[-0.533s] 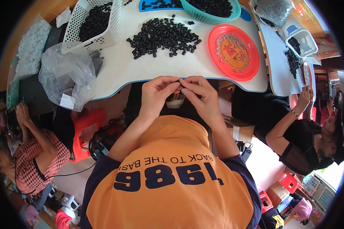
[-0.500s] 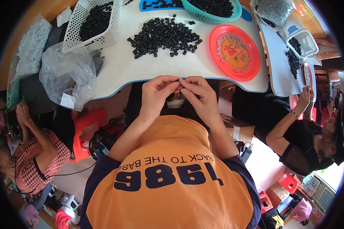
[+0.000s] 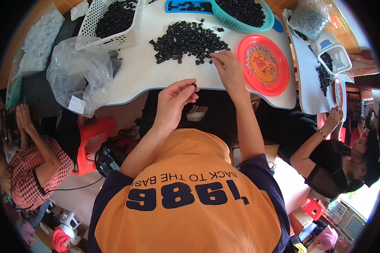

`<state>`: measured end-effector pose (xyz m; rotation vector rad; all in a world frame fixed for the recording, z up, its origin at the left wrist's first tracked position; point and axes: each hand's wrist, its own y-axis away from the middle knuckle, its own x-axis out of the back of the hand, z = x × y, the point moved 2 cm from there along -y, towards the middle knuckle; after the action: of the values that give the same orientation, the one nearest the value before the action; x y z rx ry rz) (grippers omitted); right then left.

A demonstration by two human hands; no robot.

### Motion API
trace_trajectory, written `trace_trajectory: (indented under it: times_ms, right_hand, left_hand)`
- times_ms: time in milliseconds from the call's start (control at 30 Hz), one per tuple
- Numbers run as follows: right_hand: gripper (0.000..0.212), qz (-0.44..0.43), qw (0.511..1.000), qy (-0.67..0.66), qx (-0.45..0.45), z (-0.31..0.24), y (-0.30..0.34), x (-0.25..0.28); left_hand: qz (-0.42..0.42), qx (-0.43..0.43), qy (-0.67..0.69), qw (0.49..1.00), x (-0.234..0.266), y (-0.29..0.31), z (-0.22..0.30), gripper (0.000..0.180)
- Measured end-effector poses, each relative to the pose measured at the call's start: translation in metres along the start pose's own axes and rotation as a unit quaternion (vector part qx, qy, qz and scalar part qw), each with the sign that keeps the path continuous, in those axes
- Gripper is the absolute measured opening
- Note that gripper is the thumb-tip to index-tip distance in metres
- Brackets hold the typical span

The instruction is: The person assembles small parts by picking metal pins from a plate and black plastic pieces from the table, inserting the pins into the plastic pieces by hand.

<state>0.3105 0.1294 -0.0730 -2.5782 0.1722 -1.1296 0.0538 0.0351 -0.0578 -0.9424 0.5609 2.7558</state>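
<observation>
My left hand [image 3: 173,103] is just off the table's near edge, thumb and fingers closed on a small black ring-like plastic piece [image 3: 194,85]. Over the table, my right hand [image 3: 231,72] reaches to the near right side of a pile of small black cylindrical pieces [image 3: 185,40]. Its thumb and forefinger are pinched together at the pile's edge; whatever lies between the fingertips is too small to make out. Beside that hand is a red round plate [image 3: 242,63] holding small silvery pieces [image 3: 253,71].
A white perforated basket [image 3: 135,31] and a teal basket [image 3: 240,28] hold more black pieces; a blue tray [image 3: 169,6] lies between. A clear plastic bag [image 3: 78,76] hangs over the table's left edge. Co-workers sit left and right, one with a hand [image 3: 333,118] raised at the neighbouring table.
My hands, together before, have come apart. The right one moved forward to the pile's near right edge; the left one stays near its place with the black piece.
</observation>
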Motion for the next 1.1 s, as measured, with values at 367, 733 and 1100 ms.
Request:
trace_trajectory:
  times_ms: [367,733,1100]
  right_hand:
    - [0.014,-0.055,0.983,0.122,0.127,-0.018,-0.033,-0.028]
    - [0.013,-0.109,0.988,0.103,0.047,-0.005,-0.032,-0.041]
    - [0.018,-0.062,0.876,-0.439,-0.190,-0.075,0.035,0.010]
  left_hand:
    - [0.001,-0.002,0.025,1.000,0.003,0.000,-0.005,0.029]
    - [0.010,-0.029,0.034,0.999,0.016,0.009,0.002,0.028]
    - [-0.003,-0.040,0.060,0.997,0.007,0.021,0.015,0.024]
